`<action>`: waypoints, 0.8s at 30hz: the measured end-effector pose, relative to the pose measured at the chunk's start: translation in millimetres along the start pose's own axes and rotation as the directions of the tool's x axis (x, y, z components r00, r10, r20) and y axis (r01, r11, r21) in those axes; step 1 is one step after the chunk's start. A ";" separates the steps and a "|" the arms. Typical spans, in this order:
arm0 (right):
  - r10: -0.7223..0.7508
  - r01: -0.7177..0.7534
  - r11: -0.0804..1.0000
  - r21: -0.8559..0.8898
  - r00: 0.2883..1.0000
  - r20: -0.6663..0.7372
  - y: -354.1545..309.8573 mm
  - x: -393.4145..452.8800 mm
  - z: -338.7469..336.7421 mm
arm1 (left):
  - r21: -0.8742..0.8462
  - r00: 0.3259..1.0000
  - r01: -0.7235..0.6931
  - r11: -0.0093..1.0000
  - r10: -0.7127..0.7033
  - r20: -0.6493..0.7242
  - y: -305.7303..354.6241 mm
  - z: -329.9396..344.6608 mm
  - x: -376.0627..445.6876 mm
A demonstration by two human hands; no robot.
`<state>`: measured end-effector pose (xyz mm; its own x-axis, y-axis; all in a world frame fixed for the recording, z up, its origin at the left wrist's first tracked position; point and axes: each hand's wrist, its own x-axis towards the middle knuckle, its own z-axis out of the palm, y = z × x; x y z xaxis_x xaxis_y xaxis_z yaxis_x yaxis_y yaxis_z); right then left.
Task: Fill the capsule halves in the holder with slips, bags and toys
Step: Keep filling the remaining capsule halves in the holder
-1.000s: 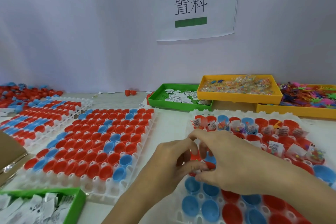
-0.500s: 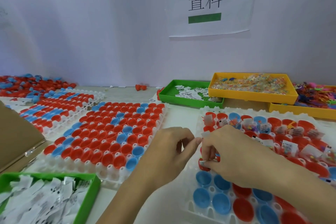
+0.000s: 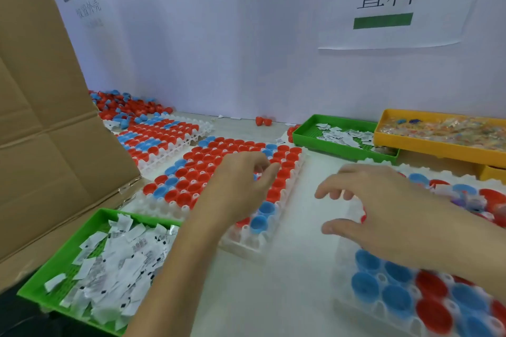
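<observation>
Capsule halves (image 3: 397, 298) need slips: both the left hand (image 3: 241, 189) and right hand (image 3: 383, 213) hover loose-fingered, empty; pinch single slips from near green tray (image 3: 68, 252)

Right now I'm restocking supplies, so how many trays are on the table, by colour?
Green trays: 2, one near left and one at the back, both holding paper slips.
Yellow trays: 2, one with clear bags and one only partly in view beneath it.
Total: 4 trays.
</observation>
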<state>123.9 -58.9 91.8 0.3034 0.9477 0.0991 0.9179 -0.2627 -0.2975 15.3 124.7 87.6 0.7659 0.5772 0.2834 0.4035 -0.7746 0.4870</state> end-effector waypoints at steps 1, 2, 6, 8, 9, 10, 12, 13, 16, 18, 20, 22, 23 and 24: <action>-0.032 0.031 0.999 -0.016 0.999 -0.010 -12.7 6.3 -9.2 | 0.026 0.999 0.049 0.998 -0.049 -0.008 -9.0 -7.8 0.3; -0.127 0.127 0.992 0.012 0.992 -0.021 -20.9 11.0 0.6 | 0.053 0.995 0.097 0.994 -0.097 -0.010 -18.1 -15.5 0.2; -0.367 0.369 0.928 0.048 0.929 -0.053 -60.9 38.2 38.7 | 0.167 0.962 0.267 0.949 -0.274 0.017 -59.1 -49.2 -4.7; -0.483 0.483 0.875 -0.017 0.874 -0.054 -83.6 50.2 61.6 | 0.248 0.929 0.338 0.908 -0.364 0.067 -79.9 -62.5 -7.0; -0.518 0.516 0.855 -0.051 0.854 -0.054 -91.8 58.0 71.9 | 0.286 0.913 0.359 0.889 -0.398 0.092 -90.3 -67.0 -7.7; -0.551 0.545 0.832 -0.101 0.833 -0.043 -97.7 64.2 80.0 | 0.316 0.899 0.370 0.874 -0.422 0.114 -99.5 -70.2 -8.7; -0.586 0.574 0.798 -0.183 0.810 -0.011 -104.0 74.9 91.4 | 0.363 0.883 0.368 0.856 -0.444 0.151 -114.3 -73.1 -10.8; -0.596 0.587 0.785 -0.198 0.803 0.016 -105.1 79.1 95.2 | 0.381 0.879 0.357 0.853 -0.445 0.171 -119.8 -73.4 -12.1; -0.629 0.627 0.743 -0.233 0.774 0.077 -103.7 87.4 99.6 | 0.421 0.876 0.298 0.857 -0.420 0.235 -130.1 -73.7 -15.4; -0.636 0.634 0.732 -0.248 0.767 0.085 -102.4 90.7 100.3 | 0.416 0.871 0.255 0.873 -0.394 0.293 -133.0 -75.1 -16.6; -0.637 0.630 0.733 -0.255 0.768 0.067 -102.1 93.5 102.2 | 0.391 0.861 0.224 0.893 -0.369 0.349 -133.0 -76.3 -17.9; -0.650 0.639 0.730 -0.243 0.759 0.043 -102.6 96.1 105.8 | 0.357 0.849 0.207 0.911 -0.349 0.397 -133.6 -77.4 -19.2; -0.658 0.646 0.728 -0.231 0.752 0.029 -102.4 96.7 107.3 | 0.342 0.845 0.198 0.919 -0.337 0.416 -134.5 -78.0 -19.9; -0.664 0.651 0.728 -0.216 0.748 0.016 -101.8 97.0 108.3 | 0.327 0.843 0.191 0.925 -0.325 0.428 -135.9 -79.0 -20.8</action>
<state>32.2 79.4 28.8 -0.3862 0.8860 0.2567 0.9209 0.3862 0.0527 -94.9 238.4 80.8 0.7288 0.6280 -0.2729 0.6834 -0.6914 0.2343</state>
